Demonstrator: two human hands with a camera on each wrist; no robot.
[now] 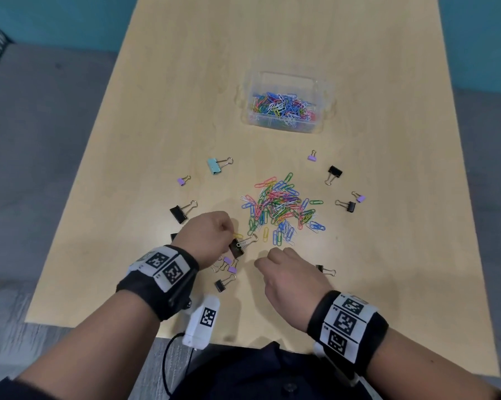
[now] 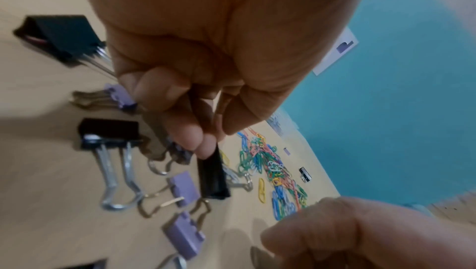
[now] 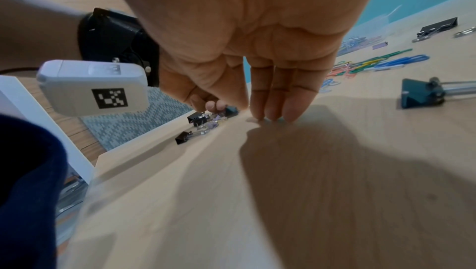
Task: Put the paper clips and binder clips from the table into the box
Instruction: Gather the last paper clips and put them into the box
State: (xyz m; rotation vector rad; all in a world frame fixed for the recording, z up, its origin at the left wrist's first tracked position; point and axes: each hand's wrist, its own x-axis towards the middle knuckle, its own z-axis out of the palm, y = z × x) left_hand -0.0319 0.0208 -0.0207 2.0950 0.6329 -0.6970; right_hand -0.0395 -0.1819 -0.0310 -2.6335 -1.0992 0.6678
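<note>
My left hand [image 1: 229,236] pinches a black binder clip [image 1: 237,247] near the table's front, beside a yellow paper clip; the left wrist view shows its fingers [image 2: 195,139] closed on the clip [image 2: 212,173]. Just to the right, my right hand [image 1: 268,259] holds nothing, its fingertips [image 3: 270,113] touching the bare wood. A pile of coloured paper clips [image 1: 281,206] lies ahead of both hands. Farther back, the clear plastic box [image 1: 323,111] holds many paper clips [image 1: 284,106].
Binder clips lie scattered: light blue [image 1: 213,165], purple [image 1: 181,181] and black [image 1: 178,214] on the left, black [image 1: 335,170], [image 1: 351,206] and purple [image 1: 312,157], [image 1: 360,198] on the right. Purple ones [image 1: 229,264] and a black one [image 1: 220,285] lie under my left wrist, another black one [image 1: 320,267] beside my right hand.
</note>
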